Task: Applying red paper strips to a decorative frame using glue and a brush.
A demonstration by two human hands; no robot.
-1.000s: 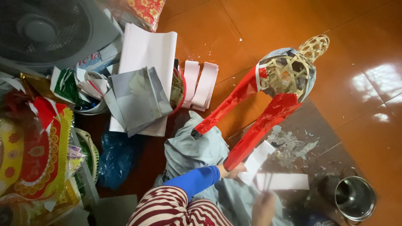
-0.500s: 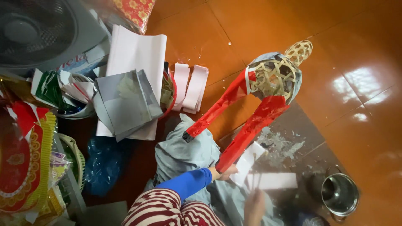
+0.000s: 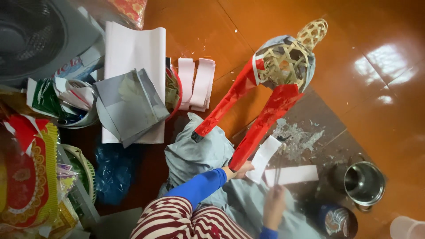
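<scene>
- The left hand (image 3: 239,170), in a blue sleeve, is clamped on the lower end of one red paper-covered leg (image 3: 261,128) of a woven bamboo frame (image 3: 285,62), with a white paper strip (image 3: 264,158) lying just beside its fingers.
- The right hand (image 3: 273,206) is closed around a thin brush-like stick (image 3: 278,166), whose tip sits near that strip; the exact tool is too small to tell.
- The frame lies on the orange floor (image 3: 354,26), its round head away from the person and its two red legs pointing back toward the knees.
- A second white strip (image 3: 292,175) lies on a dark sheet on the floor, near a metal cup (image 3: 364,182).
- To do this well, I judge the left hand should keep the leg steady while the stick spreads evenly along the strip, edges included.
- The left forearm reaches forward and slightly right; the right wrist is bent upward, stick pointing away.
- Grey paper sheets (image 3: 128,104) and more white strips (image 3: 197,84) lie well apart to the left.
</scene>
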